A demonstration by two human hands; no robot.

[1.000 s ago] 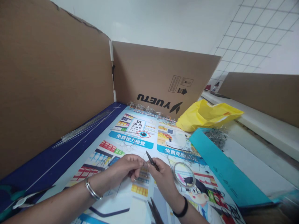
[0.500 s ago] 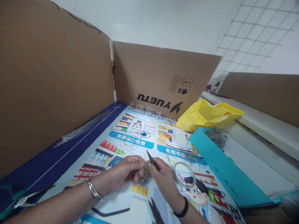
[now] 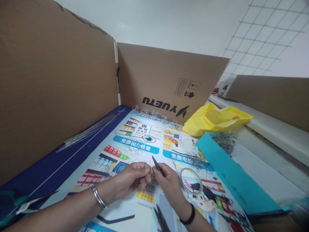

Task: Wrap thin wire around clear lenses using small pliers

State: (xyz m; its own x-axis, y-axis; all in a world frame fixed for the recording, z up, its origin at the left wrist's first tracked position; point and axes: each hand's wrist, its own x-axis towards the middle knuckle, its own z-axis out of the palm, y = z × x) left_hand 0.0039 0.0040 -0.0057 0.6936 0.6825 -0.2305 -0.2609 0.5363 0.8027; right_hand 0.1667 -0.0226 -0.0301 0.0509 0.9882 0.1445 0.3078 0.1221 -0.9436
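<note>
My left hand (image 3: 136, 175) is closed in a pinch on a thin wire (image 3: 151, 172), its fingertips almost touching those of my right hand. The wire is fine and partly hidden by the fingers. My right hand (image 3: 169, 183) is wrapped round a dark pointed tool that looks like needle-nose pliers (image 3: 158, 166); its tip sticks out up and to the left. Below, a dark two-pronged tool (image 3: 161, 219) shows at the bottom edge, its other end out of view. Right of my right hand lies a coil of pale wire (image 3: 190, 181).
Cardboard panels (image 3: 164, 74) stand at the left and back. Thin straight wires (image 3: 87, 130) lie on the left. Tangled wire pieces (image 3: 224, 143) sit by a turquoise box flap (image 3: 236, 174). A yellow bag (image 3: 214, 120) is behind it. Green-handled scissors (image 3: 14, 203) lie lower left.
My hands stay nearly in place, with the left fingers shifting slightly at the wire. The view has moved a little.
</note>
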